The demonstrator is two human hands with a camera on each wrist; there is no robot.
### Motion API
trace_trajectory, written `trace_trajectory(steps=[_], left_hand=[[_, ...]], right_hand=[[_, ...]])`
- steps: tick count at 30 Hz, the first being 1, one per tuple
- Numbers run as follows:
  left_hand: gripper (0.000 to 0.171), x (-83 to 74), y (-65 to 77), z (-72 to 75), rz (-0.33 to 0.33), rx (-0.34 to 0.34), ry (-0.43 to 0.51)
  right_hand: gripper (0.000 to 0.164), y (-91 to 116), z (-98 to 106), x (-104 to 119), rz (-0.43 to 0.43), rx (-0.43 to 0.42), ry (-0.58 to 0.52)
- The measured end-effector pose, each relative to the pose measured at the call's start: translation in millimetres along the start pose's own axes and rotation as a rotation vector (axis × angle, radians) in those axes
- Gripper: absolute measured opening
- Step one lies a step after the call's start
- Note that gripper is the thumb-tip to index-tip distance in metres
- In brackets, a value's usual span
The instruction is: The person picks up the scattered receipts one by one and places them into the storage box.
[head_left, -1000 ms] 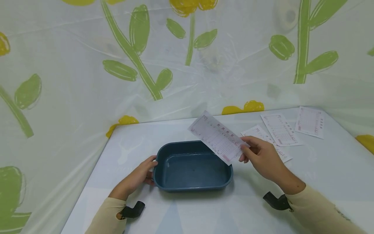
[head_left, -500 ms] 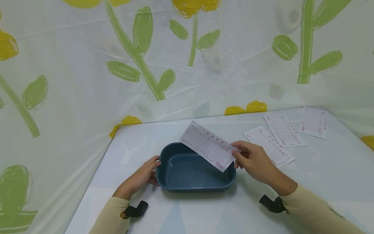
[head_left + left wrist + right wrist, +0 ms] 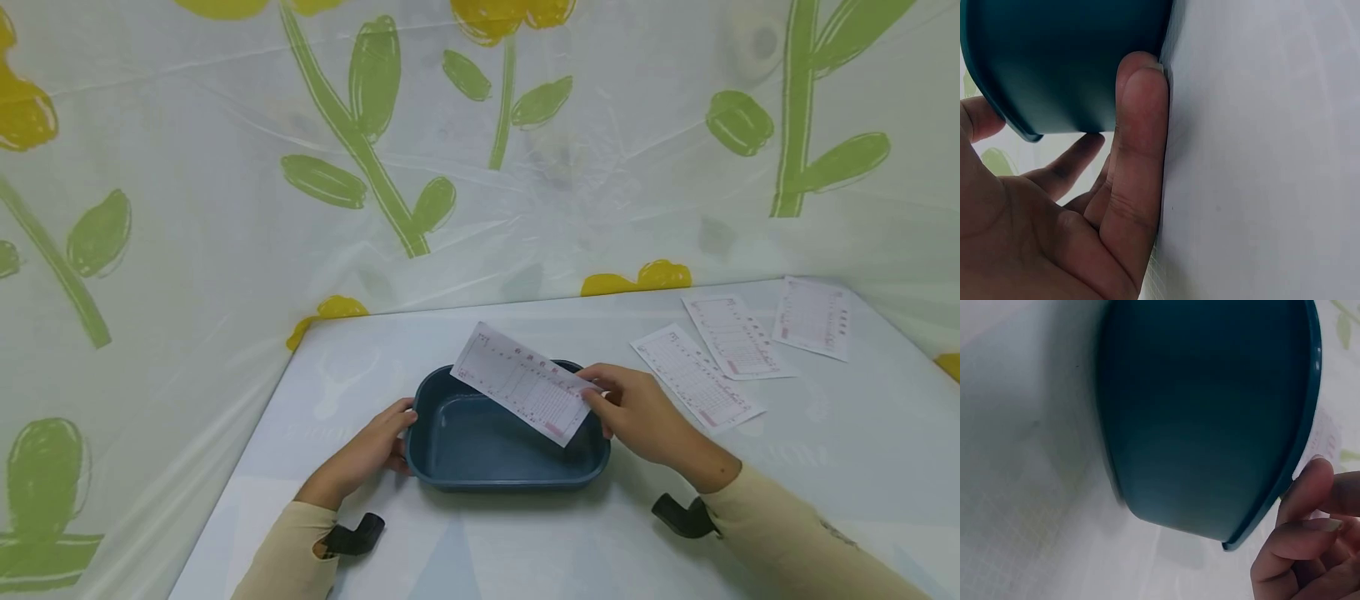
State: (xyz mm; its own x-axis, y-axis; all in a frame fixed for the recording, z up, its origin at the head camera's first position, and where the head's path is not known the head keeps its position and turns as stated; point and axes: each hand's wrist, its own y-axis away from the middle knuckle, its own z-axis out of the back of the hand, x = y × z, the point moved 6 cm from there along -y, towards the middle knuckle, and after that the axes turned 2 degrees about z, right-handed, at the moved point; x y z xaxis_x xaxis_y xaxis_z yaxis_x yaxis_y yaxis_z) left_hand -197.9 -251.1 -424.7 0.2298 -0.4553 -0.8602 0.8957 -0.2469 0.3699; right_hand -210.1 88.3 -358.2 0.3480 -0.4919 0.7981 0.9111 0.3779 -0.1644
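Note:
A blue-green plastic basin stands upright on the white table. My left hand holds its left end, with one digit at the rim and the other fingers along the outer wall. Between thumb and fingers, my right hand pinches a printed paper slip by its right end. The slip slants over the basin's opening, its upper left corner past the far rim. In the right wrist view, the right fingers are by the basin's rim, and the slip is mostly hidden behind the basin.
Three similar printed slips lie at the back right of the table: a near one, a middle one and a far one. The near and middle slips lie close together. A flowered curtain borders the table's back and left.
My right hand has moved left and down with the paper slip, bringing it further over the basin. My left hand stays at the basin's left end. The head view has shifted slightly.

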Motion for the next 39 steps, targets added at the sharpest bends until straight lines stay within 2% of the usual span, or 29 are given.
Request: trace_trajectory(steps=[7,14,22,29,39], left_hand=[[0.051,-2.5,0.2,-3.6,-0.007,0.011,0.001],[0.050,-2.0,-1.6,-3.3,0.015,-0.013,-0.012],[0.051,-1.2,0.3,-1.3,0.022,-0.026,-0.017],[0.053,-4.2,1.4,0.0,0.008,-0.002,-0.021],[0.054,-5.2,1.6,-0.1,-0.003,0.003,-0.011]], right_hand=[[0.020,-2.2,-6.6,-4.2,-0.025,0.041,-0.042],[0.017,-3.2,-7.0,-5.2,0.021,0.018,0.048],[0.015,-5.2,-7.6,-10.1,0.018,0.032,0.092],[0.016,-6.4,-11.2,-14.2,-0.013,0.079,0.070],[0.014,-6.1,-14.9,-13.9,-0.009,0.098,0.078]])
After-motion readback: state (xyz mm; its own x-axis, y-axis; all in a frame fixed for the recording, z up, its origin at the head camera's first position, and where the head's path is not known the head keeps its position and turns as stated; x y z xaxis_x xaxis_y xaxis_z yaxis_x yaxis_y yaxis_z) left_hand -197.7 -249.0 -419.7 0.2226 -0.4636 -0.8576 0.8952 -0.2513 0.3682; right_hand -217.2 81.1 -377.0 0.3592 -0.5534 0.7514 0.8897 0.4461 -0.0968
